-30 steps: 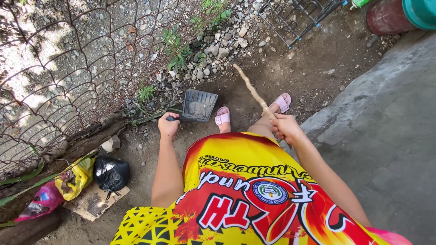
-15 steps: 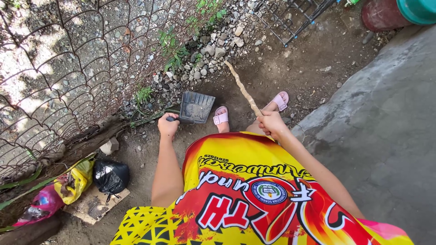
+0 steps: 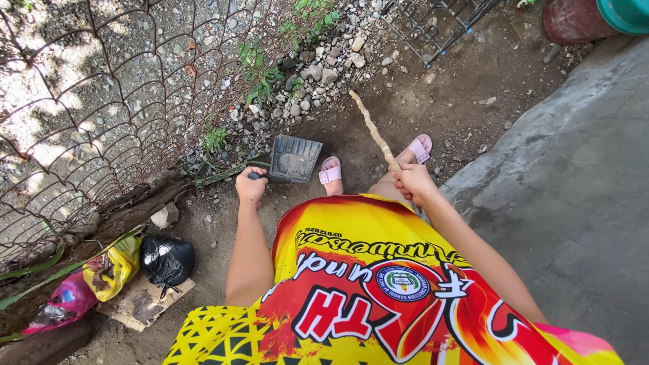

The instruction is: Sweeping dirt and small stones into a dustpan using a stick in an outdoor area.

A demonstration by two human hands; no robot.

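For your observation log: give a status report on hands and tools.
Left hand grips dustpan handle. Right hand grips stick. Dustpan on dirt by fence, stones ahead.

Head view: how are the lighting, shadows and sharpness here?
Head view: hard sunlight, sharp throughout; fence shadows net the gravel; left hand on the dustpan and right hand on the stick are evenly lit; wide-angle bending at edges.
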